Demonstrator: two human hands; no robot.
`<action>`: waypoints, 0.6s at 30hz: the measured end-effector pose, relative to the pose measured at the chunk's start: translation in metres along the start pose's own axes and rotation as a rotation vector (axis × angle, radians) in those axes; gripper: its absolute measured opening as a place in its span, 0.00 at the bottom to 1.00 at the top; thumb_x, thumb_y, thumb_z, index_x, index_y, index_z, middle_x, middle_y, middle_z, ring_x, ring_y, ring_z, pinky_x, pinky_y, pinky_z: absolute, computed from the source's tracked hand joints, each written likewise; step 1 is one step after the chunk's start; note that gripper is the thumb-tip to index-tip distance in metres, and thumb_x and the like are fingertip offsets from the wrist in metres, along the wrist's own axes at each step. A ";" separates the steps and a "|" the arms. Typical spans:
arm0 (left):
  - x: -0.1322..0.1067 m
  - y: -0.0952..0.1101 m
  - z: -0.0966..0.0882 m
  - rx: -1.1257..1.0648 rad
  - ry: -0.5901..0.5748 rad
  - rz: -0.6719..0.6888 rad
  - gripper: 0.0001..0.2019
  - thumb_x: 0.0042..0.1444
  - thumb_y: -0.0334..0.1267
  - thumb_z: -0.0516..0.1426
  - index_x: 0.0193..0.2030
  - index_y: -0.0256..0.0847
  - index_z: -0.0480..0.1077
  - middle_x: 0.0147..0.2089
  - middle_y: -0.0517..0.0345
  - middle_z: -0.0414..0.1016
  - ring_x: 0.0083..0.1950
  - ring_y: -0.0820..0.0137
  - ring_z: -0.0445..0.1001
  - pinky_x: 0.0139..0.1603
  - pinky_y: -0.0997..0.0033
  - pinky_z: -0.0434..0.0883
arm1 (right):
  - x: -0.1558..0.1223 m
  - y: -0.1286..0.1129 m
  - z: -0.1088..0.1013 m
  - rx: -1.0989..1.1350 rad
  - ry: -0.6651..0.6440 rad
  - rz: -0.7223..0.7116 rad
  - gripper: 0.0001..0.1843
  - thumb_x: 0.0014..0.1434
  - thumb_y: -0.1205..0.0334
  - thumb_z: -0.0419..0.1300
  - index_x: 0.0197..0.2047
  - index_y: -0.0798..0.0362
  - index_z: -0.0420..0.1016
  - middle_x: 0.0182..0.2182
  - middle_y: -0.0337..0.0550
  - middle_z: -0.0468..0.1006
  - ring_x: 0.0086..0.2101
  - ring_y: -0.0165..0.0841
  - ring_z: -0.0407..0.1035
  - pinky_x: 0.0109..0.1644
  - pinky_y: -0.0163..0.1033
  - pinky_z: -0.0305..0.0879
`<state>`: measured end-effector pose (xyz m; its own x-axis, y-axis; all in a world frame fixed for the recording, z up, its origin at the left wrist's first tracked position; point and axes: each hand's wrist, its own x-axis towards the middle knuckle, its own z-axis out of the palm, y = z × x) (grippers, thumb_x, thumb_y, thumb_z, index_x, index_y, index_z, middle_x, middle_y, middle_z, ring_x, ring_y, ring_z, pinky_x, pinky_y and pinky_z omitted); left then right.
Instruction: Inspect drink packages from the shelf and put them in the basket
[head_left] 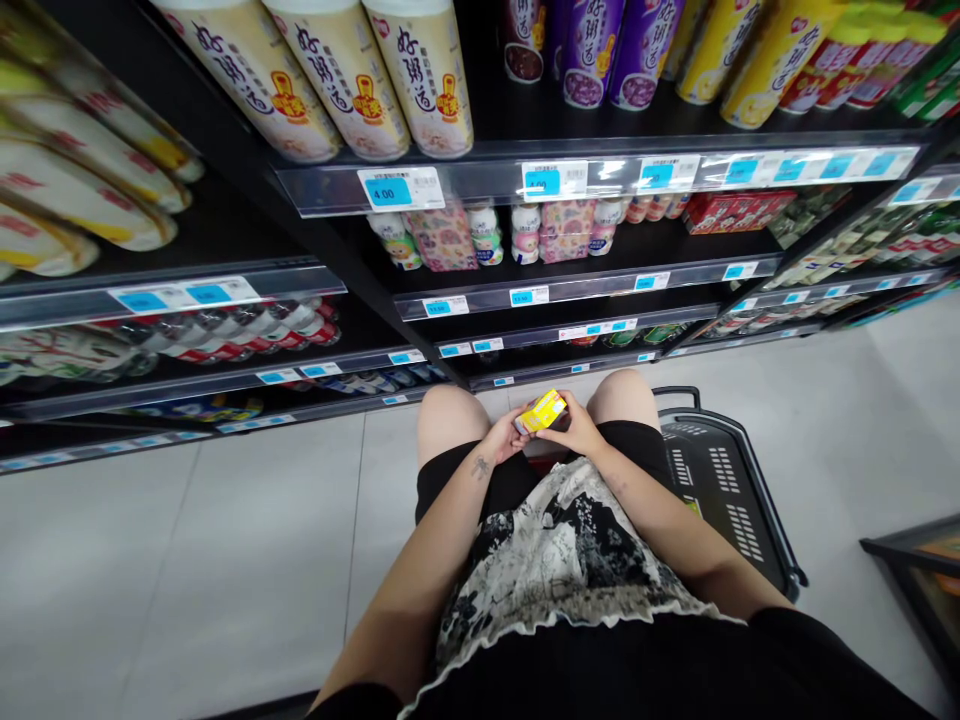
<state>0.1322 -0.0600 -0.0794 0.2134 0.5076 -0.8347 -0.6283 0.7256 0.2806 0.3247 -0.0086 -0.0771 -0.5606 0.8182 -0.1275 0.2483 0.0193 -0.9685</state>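
Observation:
Between my knees, both hands hold a small yellow carton (543, 410) with a whitish end. My left hand (504, 434) grips its lower left end, fingers closed around it. On the other side, my right hand (579, 428) has its thumb and fingers on the carton's right end. The carton is tilted, and its print is too small to read. Beyond my hands, the lowest shelf edge (540, 376) of the store rack runs across, apart from them.
A dark shopping basket (724, 480) stands on the floor by my right leg. Ahead, shelves carry beige cans (424, 75), purple cans (589, 50), and small bottles (525, 235). Large bottles (82, 180) line the left rack. A dark-framed stand (911, 560) is at right.

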 end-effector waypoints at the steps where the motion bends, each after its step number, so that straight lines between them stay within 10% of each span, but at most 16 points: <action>1: 0.000 0.000 -0.001 -0.005 0.000 0.005 0.19 0.72 0.45 0.51 0.45 0.30 0.75 0.23 0.56 0.67 0.16 0.80 0.57 0.14 0.85 0.46 | 0.000 0.000 0.000 -0.002 0.000 -0.002 0.43 0.48 0.43 0.77 0.59 0.49 0.63 0.52 0.49 0.80 0.50 0.45 0.76 0.47 0.46 0.72; 18: 0.005 -0.003 -0.007 -0.030 -0.056 0.020 0.17 0.70 0.45 0.53 0.49 0.33 0.74 0.24 0.56 0.68 0.16 0.80 0.57 0.14 0.84 0.46 | 0.000 0.002 0.000 -0.010 0.005 -0.006 0.43 0.48 0.43 0.77 0.60 0.48 0.63 0.52 0.48 0.80 0.49 0.45 0.76 0.48 0.47 0.71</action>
<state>0.1297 -0.0628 -0.0878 0.2415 0.5476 -0.8011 -0.6546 0.7014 0.2821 0.3250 -0.0088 -0.0791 -0.5583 0.8208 -0.1207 0.2529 0.0299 -0.9670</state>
